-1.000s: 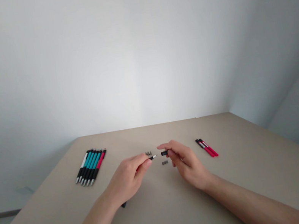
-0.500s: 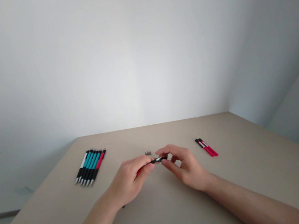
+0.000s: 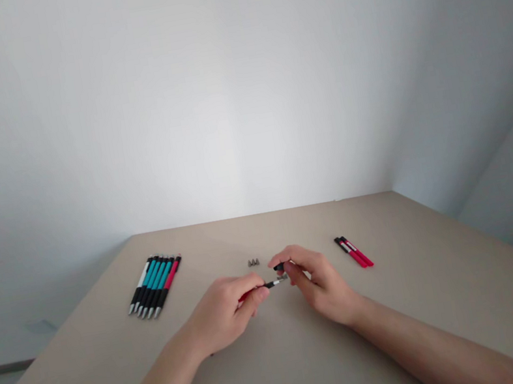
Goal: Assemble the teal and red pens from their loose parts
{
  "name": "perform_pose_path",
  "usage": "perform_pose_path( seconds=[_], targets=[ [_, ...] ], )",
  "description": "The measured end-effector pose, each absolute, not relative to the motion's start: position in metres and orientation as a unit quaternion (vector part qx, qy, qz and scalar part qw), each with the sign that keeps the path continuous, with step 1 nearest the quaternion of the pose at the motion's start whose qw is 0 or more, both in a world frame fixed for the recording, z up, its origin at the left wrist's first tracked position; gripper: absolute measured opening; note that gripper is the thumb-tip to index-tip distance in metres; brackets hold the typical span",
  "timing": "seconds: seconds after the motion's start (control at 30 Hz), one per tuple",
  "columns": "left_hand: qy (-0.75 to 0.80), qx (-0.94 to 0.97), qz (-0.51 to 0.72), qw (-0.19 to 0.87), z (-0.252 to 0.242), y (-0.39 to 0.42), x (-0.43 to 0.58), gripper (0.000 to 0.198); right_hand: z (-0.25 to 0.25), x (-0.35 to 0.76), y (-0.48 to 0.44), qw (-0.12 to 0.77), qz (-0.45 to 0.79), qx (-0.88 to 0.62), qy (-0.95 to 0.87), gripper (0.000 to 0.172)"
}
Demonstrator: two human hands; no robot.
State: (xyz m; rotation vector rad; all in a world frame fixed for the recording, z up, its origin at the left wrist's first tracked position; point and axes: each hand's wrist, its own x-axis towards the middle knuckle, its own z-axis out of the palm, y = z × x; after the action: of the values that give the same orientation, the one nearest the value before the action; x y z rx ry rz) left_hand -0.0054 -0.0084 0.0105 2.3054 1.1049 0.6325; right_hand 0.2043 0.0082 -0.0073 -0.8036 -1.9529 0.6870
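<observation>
My left hand (image 3: 225, 313) is closed round a red pen barrel (image 3: 249, 294), whose thin refill tip (image 3: 275, 282) sticks out to the right. My right hand (image 3: 314, 281) pinches a small black pen piece (image 3: 278, 267) between thumb and fingers, right above that tip. Both hands hover low over the middle of the beige table (image 3: 286, 359). Two small grey pen tips (image 3: 253, 263) lie just beyond the hands.
A row of several assembled pens (image 3: 156, 286), teal, black and red, lies at the left of the table. Two red pen barrels (image 3: 354, 252) lie at the right. A plain white wall stands behind the table's far edge.
The hands came together, the black piece meeting the refill tip half a second ago. Now the right hand has lifted the piece slightly, and the left hand sits a little lower.
</observation>
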Motion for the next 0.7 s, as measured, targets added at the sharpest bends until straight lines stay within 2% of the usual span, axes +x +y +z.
perform_pose_path(
  seconds=[0.2,0.4,0.7],
  targets=[
    [0.426,0.846,0.217,0.236,0.0107,-0.0074,-0.0057,0.028,-0.0100,0.2022,0.0068,0.448,0.346,-0.349,-0.747,0.013],
    [0.441,0.843,0.215,0.220,0.0088,-0.0058,-0.0059,0.031,-0.0093,0.2042,0.0071,0.462,0.320,-0.357,-0.746,0.023],
    [0.452,0.837,0.227,0.209,0.0084,-0.0068,-0.0068,0.032,-0.0087,0.2032,0.0060,0.478,0.355,-0.382,-0.707,0.016]
  ],
)
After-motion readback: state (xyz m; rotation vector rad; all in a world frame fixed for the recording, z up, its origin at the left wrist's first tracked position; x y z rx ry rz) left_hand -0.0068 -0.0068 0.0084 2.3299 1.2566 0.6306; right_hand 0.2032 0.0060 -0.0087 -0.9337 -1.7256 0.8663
